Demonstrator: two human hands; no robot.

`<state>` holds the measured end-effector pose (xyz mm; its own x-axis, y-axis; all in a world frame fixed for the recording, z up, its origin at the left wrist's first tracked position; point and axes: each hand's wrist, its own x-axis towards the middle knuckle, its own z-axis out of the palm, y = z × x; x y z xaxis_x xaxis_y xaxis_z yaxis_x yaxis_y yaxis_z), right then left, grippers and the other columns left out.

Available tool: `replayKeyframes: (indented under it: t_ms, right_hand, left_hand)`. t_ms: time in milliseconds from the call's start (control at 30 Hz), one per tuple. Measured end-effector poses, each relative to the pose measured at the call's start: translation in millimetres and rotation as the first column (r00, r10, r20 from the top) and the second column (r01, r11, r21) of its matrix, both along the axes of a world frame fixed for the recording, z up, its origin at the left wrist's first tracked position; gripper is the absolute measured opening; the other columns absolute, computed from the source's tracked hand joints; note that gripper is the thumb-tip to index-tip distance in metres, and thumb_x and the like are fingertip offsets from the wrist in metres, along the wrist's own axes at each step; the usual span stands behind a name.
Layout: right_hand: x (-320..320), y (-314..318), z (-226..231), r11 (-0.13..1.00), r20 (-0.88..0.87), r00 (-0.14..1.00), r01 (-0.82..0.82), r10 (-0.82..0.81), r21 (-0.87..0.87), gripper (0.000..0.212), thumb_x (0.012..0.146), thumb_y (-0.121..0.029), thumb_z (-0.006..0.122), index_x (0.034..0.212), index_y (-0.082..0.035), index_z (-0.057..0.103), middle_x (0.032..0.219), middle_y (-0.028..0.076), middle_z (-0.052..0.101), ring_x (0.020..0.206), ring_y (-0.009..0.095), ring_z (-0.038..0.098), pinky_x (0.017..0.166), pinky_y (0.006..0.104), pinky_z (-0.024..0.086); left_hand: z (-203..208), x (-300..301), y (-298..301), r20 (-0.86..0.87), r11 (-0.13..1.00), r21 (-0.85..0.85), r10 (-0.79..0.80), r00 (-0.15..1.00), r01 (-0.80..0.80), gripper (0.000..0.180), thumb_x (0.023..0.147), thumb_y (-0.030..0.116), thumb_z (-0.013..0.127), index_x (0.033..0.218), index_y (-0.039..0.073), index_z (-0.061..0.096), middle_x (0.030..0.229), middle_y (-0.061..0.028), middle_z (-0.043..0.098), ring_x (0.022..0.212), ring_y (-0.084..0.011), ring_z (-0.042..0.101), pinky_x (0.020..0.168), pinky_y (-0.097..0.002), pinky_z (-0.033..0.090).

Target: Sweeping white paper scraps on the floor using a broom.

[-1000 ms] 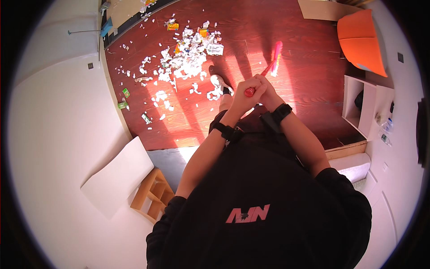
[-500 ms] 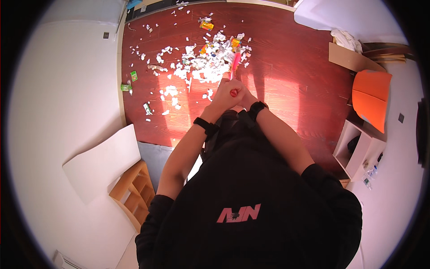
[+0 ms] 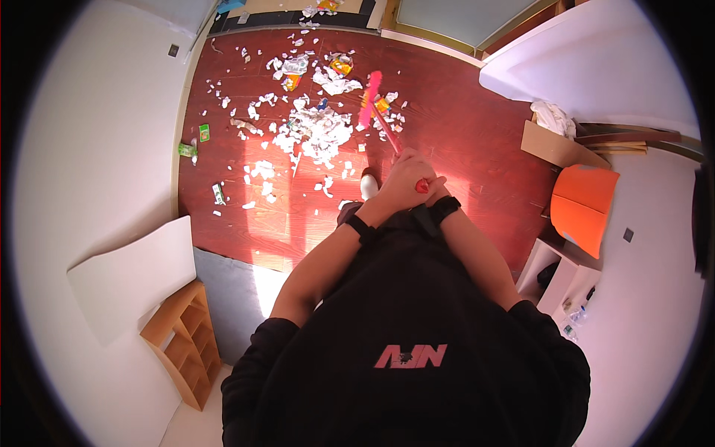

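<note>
I have the left hand [image 3: 408,181] curled right round the red-handled, pink-headed plastic broom [image 3: 386,130]; the right hand [image 3: 438,195] is too hidden for me to judge its fingers. The broom's head sits beside white paper scraps [image 3: 316,134], toward the dark-red wooden floor's [image 3: 462,104] far edge.

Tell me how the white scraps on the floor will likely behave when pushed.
The white scraps look thin and crumpled, so they are probably light and floppy. Many lie apart from the main heap, so a push would likely scatter some past the pink broom head. The red floor looks smooth, so they may slide easily.
</note>
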<state>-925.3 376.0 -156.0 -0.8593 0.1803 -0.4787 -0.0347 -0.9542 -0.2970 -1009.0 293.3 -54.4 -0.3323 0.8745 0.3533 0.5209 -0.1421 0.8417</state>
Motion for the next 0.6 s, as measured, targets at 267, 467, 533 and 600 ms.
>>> replayKeyframes:
  t_ms: [267, 467, 533, 600]
  right_hand:
    - [5, 58, -14, 0.945, 0.279, 0.959, -0.052, -0.042, 0.323, 0.015, 0.096, -0.020, 0.047, 0.088, -0.009, 0.054, 0.086, 0.002, 0.059, 0.083, 0.014, 0.060, 0.076, 0.0295, 0.052]
    - [-15, 83, -58, 0.999, 0.272, 0.961, -0.054, 0.050, 0.005, 0.013, 0.093, -0.021, 0.050, 0.088, -0.011, 0.055, 0.085, -0.001, 0.056, 0.081, 0.011, 0.058, 0.074, 0.0280, 0.052]
    - [-28, 84, -65, 0.984, 0.152, 0.976, -0.168, 0.156, 0.064, 0.008, 0.092, -0.018, 0.056, 0.090, -0.010, 0.056, 0.086, -0.001, 0.057, 0.082, 0.011, 0.058, 0.075, 0.0266, 0.051]
    - [-36, 87, -63, 0.807, 0.182, 0.920, -0.393, 0.348, 0.442, 0.002, 0.093, -0.010, 0.054, 0.093, -0.009, 0.056, 0.090, 0.001, 0.058, 0.087, 0.010, 0.058, 0.075, 0.0264, 0.051]
  left_hand:
    - [-38, -11, 47, 0.558, 0.984, -0.174, 0.062, 0.827, 0.043, 0.016, 0.086, 0.015, 0.070, 0.079, 0.002, 0.064, 0.077, -0.0059, 0.062, 0.070, -0.0170, 0.056, 0.068, -0.0312, 0.047]
    - [-67, -20, 65, 0.546, 0.948, -0.309, 0.238, 0.803, -0.071, 0.017, 0.088, 0.018, 0.071, 0.086, 0.002, 0.068, 0.072, -0.0049, 0.062, 0.070, -0.0132, 0.058, 0.067, -0.0317, 0.047]
    - [-64, -23, 65, 0.444, 0.931, -0.323, 0.306, 0.842, -0.168, 0.018, 0.088, 0.016, 0.069, 0.081, 0.001, 0.063, 0.067, -0.0057, 0.059, 0.069, -0.0134, 0.059, 0.066, -0.0316, 0.048]
    - [-56, -27, 65, 0.373, 0.903, -0.392, 0.329, 0.868, -0.174, 0.020, 0.088, 0.015, 0.068, 0.078, 0.000, 0.061, 0.066, -0.0068, 0.058, 0.068, -0.0148, 0.060, 0.065, -0.0325, 0.048]
